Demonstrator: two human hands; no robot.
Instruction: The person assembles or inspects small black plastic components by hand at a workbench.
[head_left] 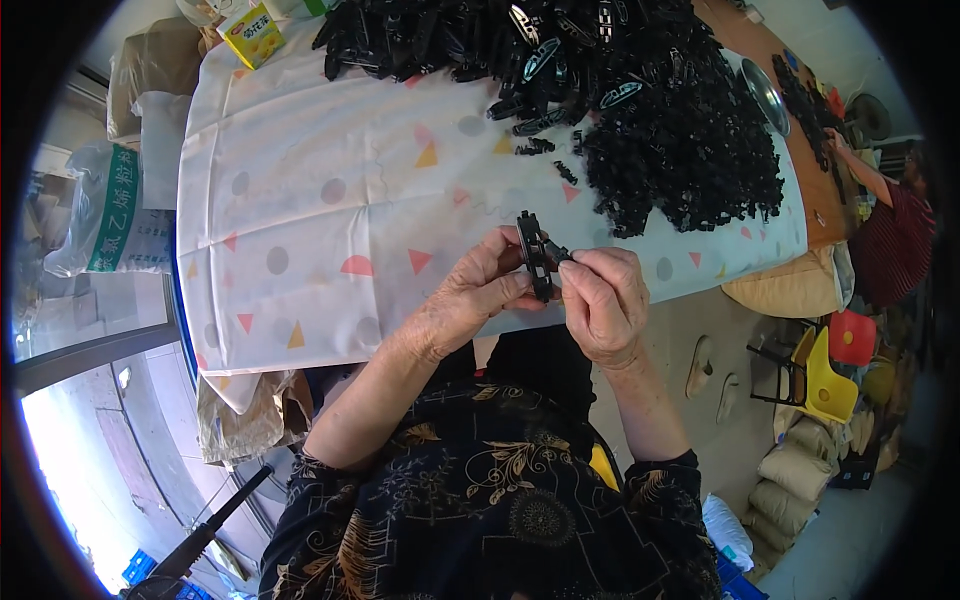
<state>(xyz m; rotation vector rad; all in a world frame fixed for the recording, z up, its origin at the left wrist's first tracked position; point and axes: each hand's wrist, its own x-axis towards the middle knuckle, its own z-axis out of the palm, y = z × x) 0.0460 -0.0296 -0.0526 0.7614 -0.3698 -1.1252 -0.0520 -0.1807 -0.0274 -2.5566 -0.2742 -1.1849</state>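
My left hand (490, 275) is closed around a long black plastic part (533, 255), held upright above the near edge of the table. Pinched between the fingers of my right hand (604, 300) is a small black plastic piece (556, 251), which meets the long part's right side. Whether the two are joined I cannot tell. Beyond my hands, a broad heap of small black plastic pieces (680, 160) covers the table's right side. Longer black parts (450, 40) lie piled along the far edge, a few with shiny faces. Several loose small pieces (566, 172) lie beside the heap.
A patterned white cloth (310, 230) covers the table. At its far left corner stands a yellow box (252, 36); a round metal tray (764, 97) rests at the right. Another person (895, 230) works at a brown table on the right, near a yellow chair (828, 378) and stacked sacks (795, 480).
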